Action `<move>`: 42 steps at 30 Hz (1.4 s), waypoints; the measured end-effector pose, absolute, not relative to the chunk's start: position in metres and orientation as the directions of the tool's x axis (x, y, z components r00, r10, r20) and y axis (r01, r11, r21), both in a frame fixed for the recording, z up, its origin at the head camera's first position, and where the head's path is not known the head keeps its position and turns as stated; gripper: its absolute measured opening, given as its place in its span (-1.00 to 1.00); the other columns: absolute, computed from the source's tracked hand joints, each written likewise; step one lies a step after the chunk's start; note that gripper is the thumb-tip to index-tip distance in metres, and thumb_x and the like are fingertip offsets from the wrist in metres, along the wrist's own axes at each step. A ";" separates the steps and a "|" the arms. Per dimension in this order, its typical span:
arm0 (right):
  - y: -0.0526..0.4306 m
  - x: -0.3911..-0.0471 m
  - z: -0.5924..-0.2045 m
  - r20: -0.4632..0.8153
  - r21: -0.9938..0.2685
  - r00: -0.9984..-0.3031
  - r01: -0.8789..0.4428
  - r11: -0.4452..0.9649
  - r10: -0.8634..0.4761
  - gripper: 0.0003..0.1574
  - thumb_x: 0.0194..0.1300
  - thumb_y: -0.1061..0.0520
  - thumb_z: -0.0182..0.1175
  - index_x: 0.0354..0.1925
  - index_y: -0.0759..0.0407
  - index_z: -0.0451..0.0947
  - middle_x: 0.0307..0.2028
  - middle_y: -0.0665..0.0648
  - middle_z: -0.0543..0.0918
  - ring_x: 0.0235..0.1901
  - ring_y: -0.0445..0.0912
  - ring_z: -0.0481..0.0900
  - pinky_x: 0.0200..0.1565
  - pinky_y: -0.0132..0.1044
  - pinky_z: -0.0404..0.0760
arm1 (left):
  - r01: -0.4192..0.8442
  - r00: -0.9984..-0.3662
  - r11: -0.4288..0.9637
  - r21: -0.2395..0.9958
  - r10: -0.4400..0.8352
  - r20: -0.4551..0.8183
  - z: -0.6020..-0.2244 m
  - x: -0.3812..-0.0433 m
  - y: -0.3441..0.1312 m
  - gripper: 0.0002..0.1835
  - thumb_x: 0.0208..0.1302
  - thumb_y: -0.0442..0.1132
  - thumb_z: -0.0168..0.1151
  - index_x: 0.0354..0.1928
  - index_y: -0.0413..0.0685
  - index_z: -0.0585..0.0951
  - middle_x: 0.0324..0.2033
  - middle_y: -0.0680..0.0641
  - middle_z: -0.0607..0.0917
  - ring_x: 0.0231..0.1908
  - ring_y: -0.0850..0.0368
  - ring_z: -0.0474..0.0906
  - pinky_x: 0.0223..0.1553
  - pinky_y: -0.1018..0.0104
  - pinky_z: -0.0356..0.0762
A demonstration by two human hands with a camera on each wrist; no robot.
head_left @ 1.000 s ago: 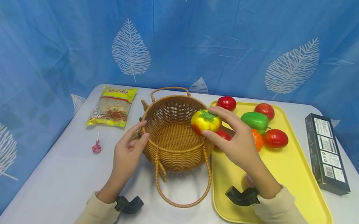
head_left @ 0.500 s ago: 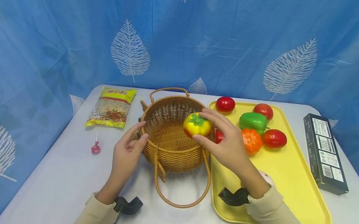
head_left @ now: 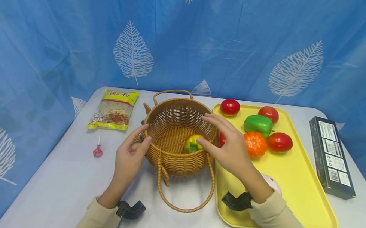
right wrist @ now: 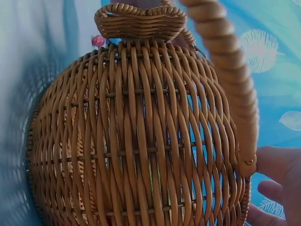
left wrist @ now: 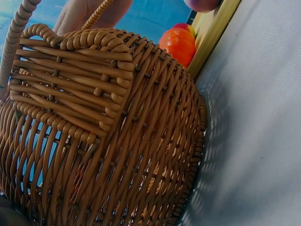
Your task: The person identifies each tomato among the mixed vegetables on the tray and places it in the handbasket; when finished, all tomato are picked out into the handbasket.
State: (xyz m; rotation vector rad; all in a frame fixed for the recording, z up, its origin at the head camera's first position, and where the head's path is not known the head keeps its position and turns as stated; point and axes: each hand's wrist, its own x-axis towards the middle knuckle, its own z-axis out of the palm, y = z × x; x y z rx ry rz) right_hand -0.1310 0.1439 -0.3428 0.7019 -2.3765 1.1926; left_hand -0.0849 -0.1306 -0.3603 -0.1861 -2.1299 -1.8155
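Note:
In the head view a brown wicker basket [head_left: 170, 163] stands mid-table, its front handle hanging down. A yellow toy persimmon [head_left: 192, 142] with a green calyx lies inside, at the right of the basket floor. My left hand [head_left: 131, 153] grips the basket's left rim between thumb and forefinger. Over the right rim hovers my right hand [head_left: 230, 144], thumb and fingers spread with nothing between them; its thumb tip covers a bit of the persimmon. The wrist views mostly show wicker, and the right one also shows my right hand's fingers [right wrist: 277, 162].
Right of the basket, a yellow tray [head_left: 305, 203] bears red toy fruits [head_left: 280, 142], a green pepper [head_left: 258, 125], an orange pumpkin [head_left: 255, 145] and a partly hidden pale round item [head_left: 271, 182]. A black box [head_left: 332, 157] lies beyond. Leftward are a food packet [head_left: 114, 110] and lollipop [head_left: 97, 151].
My right hand carried the persimmon left over the basket and let go of it. The persimmon dropped inside and turned over. My left hand stayed at the rim.

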 end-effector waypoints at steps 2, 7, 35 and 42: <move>0.145 -0.131 -0.342 0.550 -0.625 -0.796 -0.593 0.507 -0.252 -0.27 0.21 0.02 0.53 0.32 0.01 0.56 0.31 -0.05 0.54 0.34 -0.11 0.44 0.30 -0.05 0.44 | 0.316 -0.934 0.178 0.932 -0.115 0.339 -0.360 -0.085 -0.130 -0.58 0.48 -0.34 0.21 0.34 -0.18 0.54 -0.78 0.14 0.22 -0.74 0.40 0.06 -0.70 0.46 0.02; 0.149 -0.130 -0.336 0.558 -0.684 -0.795 -0.603 0.410 -0.238 -0.29 0.22 0.19 0.50 0.32 0.09 0.55 0.28 -0.02 0.57 0.25 -0.11 0.54 0.22 -0.19 0.52 | 0.323 -0.931 0.177 0.930 -0.120 0.346 -0.360 -0.085 -0.130 -0.58 0.48 -0.35 0.22 0.33 -0.17 0.54 -0.77 0.16 0.21 -0.74 0.39 0.06 -0.70 0.45 0.01; 0.348 -0.134 -0.346 0.145 -0.810 -0.970 -0.003 0.586 0.195 -0.29 0.39 -0.18 0.31 0.40 0.00 0.47 0.24 0.04 0.54 0.17 -0.27 0.46 0.06 -0.64 0.43 | 0.295 -0.937 0.189 0.937 -0.132 0.322 -0.390 -0.098 -0.139 -0.57 0.48 -0.25 0.26 0.34 0.12 0.57 -0.76 0.04 0.23 -0.74 0.29 0.09 -0.71 0.40 0.03; 0.374 -0.142 -0.377 0.038 -0.849 -0.980 0.072 0.524 0.197 -0.23 0.41 -0.21 0.28 0.45 0.00 0.40 0.28 0.00 0.50 0.10 -0.43 0.44 0.20 -0.54 0.39 | 0.276 -0.941 0.200 0.940 -0.142 0.307 -0.388 -0.100 -0.138 -0.56 0.49 -0.33 0.22 0.36 -0.03 0.54 -0.75 0.07 0.22 -0.72 0.32 0.09 -0.70 0.38 0.04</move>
